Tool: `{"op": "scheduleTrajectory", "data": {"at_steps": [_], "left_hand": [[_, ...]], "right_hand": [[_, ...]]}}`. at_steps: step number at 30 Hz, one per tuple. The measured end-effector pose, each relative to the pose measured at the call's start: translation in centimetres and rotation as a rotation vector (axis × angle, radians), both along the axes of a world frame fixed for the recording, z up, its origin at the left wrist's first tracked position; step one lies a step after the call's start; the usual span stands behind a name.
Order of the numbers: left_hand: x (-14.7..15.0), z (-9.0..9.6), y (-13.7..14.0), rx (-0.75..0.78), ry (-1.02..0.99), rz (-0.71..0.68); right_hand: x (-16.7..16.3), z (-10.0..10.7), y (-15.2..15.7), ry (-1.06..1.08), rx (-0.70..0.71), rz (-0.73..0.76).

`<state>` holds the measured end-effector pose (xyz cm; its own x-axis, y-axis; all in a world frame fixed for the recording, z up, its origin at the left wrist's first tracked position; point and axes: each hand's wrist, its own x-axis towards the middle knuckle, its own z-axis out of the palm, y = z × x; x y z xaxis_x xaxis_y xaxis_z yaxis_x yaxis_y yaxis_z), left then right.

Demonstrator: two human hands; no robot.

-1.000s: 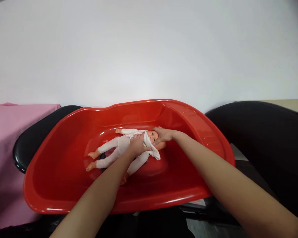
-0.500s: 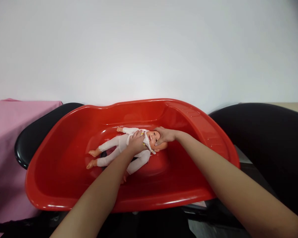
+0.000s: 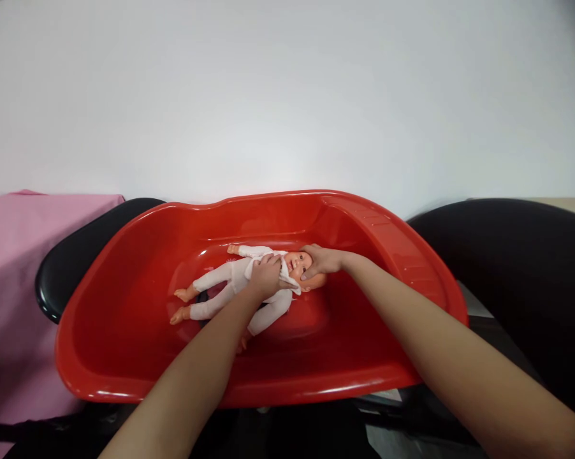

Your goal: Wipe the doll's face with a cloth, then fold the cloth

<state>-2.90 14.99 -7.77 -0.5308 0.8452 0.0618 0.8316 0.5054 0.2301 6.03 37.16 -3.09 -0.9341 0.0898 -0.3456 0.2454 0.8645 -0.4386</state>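
A baby doll (image 3: 230, 284) in a white suit lies on its back in a red plastic tub (image 3: 125, 331), head to the right, bare feet to the left. My left hand (image 3: 266, 276) presses a small white cloth (image 3: 289, 284) against the doll's chest and neck. My right hand (image 3: 322, 260) cups the doll's head from the right side, fingers over the top of it. Both forearms reach in over the tub's near rim.
The tub rests across two black rounded seats, one seat (image 3: 72, 258) at the left and the other seat (image 3: 517, 268) at the right. A pink cloth (image 3: 10, 255) covers a surface at far left. A white wall fills the background.
My left hand has bunched the white cloth closer to the doll's neck; the cloth's hanging end is now shorter. The view has shifted slightly left. My right hand stays on the head.
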Motion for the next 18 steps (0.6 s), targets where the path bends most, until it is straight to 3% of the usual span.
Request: {"op": "scheduleTrajectory", "data": {"at_steps": [8,11,18], "left_hand": [[-0.7,2.1,-0.5,0.071,-0.017,0.023],[-1.0,1.3,-0.6,0.105,-0.078,0.034],[-0.4,-0.3,-0.6,0.028,-0.033,-0.05]], "right_hand": [[0.1,0.1,0.0,-0.008,-0.02,-0.003],[0.1,0.0,0.1,-0.011,-0.031,0.024],[0.1,0.2,0.1,-0.002,-0.046,0.044]]}}
